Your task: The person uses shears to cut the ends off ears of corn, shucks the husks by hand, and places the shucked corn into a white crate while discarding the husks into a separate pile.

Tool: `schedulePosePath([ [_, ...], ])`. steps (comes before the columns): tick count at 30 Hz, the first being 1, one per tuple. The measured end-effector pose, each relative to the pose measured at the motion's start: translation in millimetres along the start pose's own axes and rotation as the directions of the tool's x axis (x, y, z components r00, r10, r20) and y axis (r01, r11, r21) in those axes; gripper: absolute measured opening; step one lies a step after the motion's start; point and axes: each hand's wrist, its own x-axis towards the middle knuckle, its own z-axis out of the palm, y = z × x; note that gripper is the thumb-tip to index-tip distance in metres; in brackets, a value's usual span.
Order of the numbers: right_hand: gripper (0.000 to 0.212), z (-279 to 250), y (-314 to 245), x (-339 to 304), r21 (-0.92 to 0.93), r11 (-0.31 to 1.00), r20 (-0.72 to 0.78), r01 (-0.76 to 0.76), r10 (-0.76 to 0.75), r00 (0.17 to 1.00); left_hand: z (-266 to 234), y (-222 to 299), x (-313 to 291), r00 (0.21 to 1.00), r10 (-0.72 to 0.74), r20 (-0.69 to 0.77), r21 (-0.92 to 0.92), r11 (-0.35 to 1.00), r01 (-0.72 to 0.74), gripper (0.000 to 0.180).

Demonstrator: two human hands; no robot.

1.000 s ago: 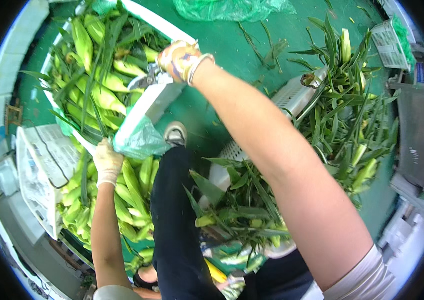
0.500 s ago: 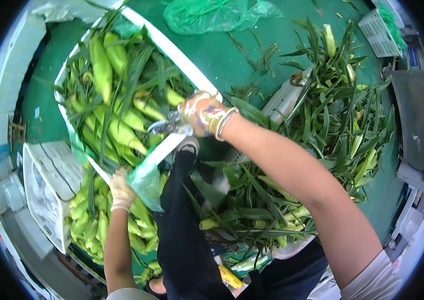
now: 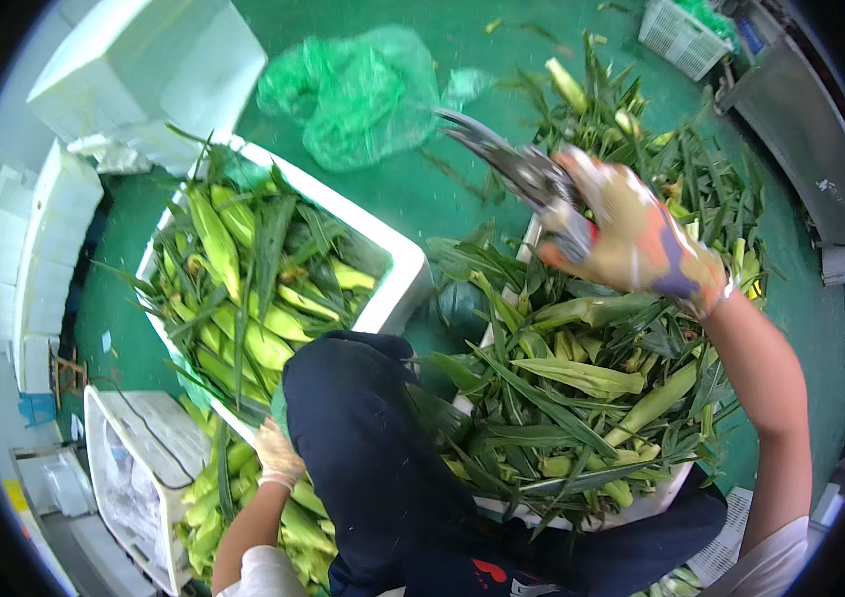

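My right hand [image 3: 636, 239], in a worn glove, is raised above a pile of corn husks and leaves [image 3: 582, 398] and grips a pair of metal shears [image 3: 512, 164] that point up and to the left. My left hand [image 3: 278, 453], in a pale glove, rests low at the near edge of a white foam box [image 3: 398, 289] full of green corn ears [image 3: 253, 289]; it touches the corn beside the box. My dark trouser leg [image 3: 373, 448] lies between the two hands.
A green mesh bag [image 3: 358, 95] lies on the green floor beyond the box. White foam boxes [image 3: 144, 70] are stacked at upper left. A white crate [image 3: 134, 478] stands at lower left, a white basket [image 3: 686, 35] at top right, metal equipment [image 3: 801, 129] on the right.
My right hand has swung with the shears from over the corn box to the right, above the husk pile. The left hand has stayed low by the box's near edge.
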Motion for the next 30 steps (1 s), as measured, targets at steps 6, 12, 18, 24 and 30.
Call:
schedulePosePath([
  [6, 0.06, 20, -56, -170, -0.025, 0.827, 0.086, -0.562, 0.562, 0.823, -12, -8, -22, 0.973, 0.104, -0.205, -0.05, 0.992, -0.116, 0.039],
  [12, 0.075, 136, -115, -327, -0.002, 0.708, 0.273, -0.707, 0.68, 0.68, -54, 10, -15, 0.996, 0.048, 0.076, -0.03, 0.998, -0.046, 0.063],
  [18, 0.08, 146, -137, -310, -0.115, 0.606, 0.212, -0.787, 0.789, 0.576, -149, 1, 19, 0.877, -0.066, -0.475, -0.472, 0.861, -0.191, 0.039],
  [24, 0.083, 162, -140, -318, -0.094, 0.478, 0.217, -0.874, 0.866, 0.45, -158, 4, 232, 0.841, -0.468, -0.271, -0.543, 0.796, 0.268, 0.04],
  [30, 0.05, 142, -157, -306, 0.064, 0.502, 0.122, -0.862, 0.854, 0.506, -144, 3, 275, 0.79, -0.549, 0.272, -0.949, -0.019, 0.313, 0.03],
])
